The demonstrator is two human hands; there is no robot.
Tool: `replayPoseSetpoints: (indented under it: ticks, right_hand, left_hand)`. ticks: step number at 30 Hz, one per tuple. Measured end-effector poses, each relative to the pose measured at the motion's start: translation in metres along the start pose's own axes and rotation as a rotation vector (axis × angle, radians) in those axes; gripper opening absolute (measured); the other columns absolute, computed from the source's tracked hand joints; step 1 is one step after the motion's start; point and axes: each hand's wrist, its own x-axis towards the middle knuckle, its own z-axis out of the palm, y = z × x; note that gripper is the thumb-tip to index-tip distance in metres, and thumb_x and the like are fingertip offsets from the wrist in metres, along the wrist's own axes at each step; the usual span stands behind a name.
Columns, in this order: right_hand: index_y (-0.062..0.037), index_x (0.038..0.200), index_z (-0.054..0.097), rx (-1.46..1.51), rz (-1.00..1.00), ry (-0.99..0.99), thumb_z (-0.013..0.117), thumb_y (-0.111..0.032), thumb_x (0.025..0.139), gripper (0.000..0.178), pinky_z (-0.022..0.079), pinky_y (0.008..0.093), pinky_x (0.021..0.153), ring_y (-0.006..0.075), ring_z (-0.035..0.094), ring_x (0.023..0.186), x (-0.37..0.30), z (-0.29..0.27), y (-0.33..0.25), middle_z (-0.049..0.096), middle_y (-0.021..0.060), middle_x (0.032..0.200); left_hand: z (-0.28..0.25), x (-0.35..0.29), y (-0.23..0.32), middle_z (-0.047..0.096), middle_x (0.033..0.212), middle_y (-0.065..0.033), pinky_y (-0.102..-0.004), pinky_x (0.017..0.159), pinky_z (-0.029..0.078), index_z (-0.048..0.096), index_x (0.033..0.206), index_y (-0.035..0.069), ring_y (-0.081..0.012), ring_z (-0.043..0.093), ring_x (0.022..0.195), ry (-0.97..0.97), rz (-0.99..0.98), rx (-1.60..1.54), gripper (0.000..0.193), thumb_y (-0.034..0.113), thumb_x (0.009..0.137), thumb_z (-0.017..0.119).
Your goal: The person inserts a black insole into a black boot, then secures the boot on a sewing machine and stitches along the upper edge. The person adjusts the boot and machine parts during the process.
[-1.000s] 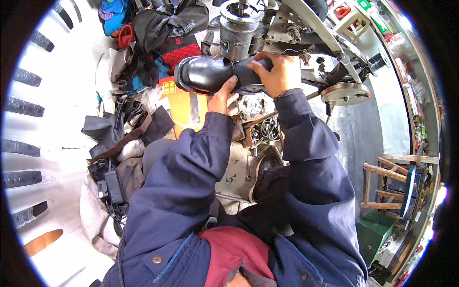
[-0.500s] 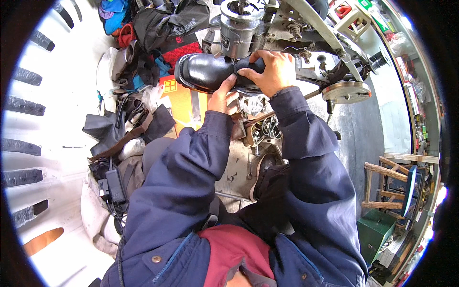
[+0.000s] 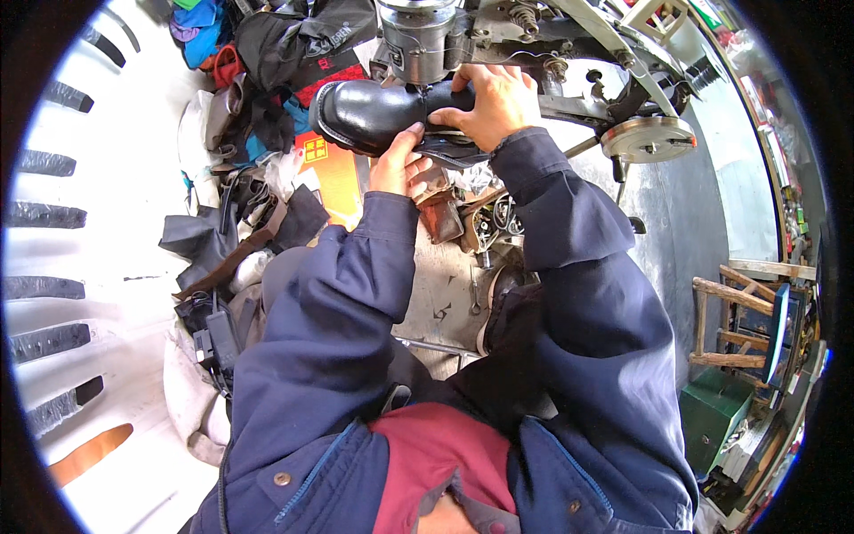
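Observation:
A black leather shoe (image 3: 369, 114) with a shiny rounded toe lies sideways under the metal head (image 3: 418, 44) of a sewing machine, its toe to the left. My right hand (image 3: 500, 105) grips the upper near its opening, thumb on the near side and fingers over the far side. With my left hand (image 3: 397, 167) I hold the shoe's near lower edge, the thumb against the leather and the other fingers curled below. The machine's foot comes down onto the upper between my hands. The exact needle point is too small to make out.
Right of the machine head are its arm and a round handwheel (image 3: 649, 140). An orange box (image 3: 340, 182), bags and leather scraps (image 3: 200, 238) lie to the left. Wooden stools (image 3: 734, 325) and a green box (image 3: 712, 418) stand at the right.
The view has shifted, so machine and shoe sit higher and further left. My left thumb has slid down from beside the foot toward the shoe's lower edge. My right hand keeps its grip.

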Motion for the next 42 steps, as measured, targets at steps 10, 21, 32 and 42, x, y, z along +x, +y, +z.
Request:
replayPoseSetpoints:
  ticks: [10,21,32,42]
  right_hand:
    - [-0.0129,0.102,0.069,-0.062,0.025,0.010,0.083,-0.054,0.063,0.058,0.040,0.0443,0.097,0.0310,0.059,0.105,-0.001,0.005,-0.007,0.068,0.0113,0.102]
    - [-0.0092,0.107,0.067,-0.115,0.013,0.044,0.084,-0.048,0.063,0.061,0.035,0.0436,0.101,0.0299,0.057,0.107,-0.002,0.007,-0.007,0.066,0.0118,0.102]
    - [-0.0088,0.102,0.063,-0.074,-0.012,0.120,0.087,-0.040,0.061,0.057,0.035,0.0453,0.101,0.0301,0.055,0.111,-0.007,0.007,-0.009,0.062,0.0122,0.106]
    - [-0.0083,0.107,0.063,-0.049,-0.032,0.093,0.086,-0.041,0.064,0.059,0.033,0.0453,0.104,0.0311,0.053,0.113,-0.008,0.003,-0.007,0.061,0.0127,0.108]
  left_hand:
    - [0.004,0.000,-0.004,0.066,0.095,0.0006,-0.0393,0.074,0.046,0.064,0.111,0.025,-0.0162,0.063,0.092,0.022,-0.005,-0.041,0.042,0.053,0.081,0.073]
    - [0.006,0.024,-0.016,0.062,0.117,-0.0051,-0.0705,0.086,0.046,0.063,0.118,0.023,-0.0265,0.056,0.116,-0.167,0.012,-0.200,0.046,0.053,0.084,0.074]
    - [0.022,0.007,-0.011,0.059,0.119,-0.0068,-0.0548,0.091,0.046,0.064,0.123,0.014,-0.0245,0.056,0.111,-0.064,-0.043,-0.269,0.062,0.054,0.078,0.079]
    - [0.024,0.010,-0.010,0.050,0.133,-0.0096,-0.0727,0.091,0.038,0.061,0.126,0.013,-0.0314,0.047,0.126,-0.053,-0.050,-0.277,0.069,0.056,0.075,0.080]
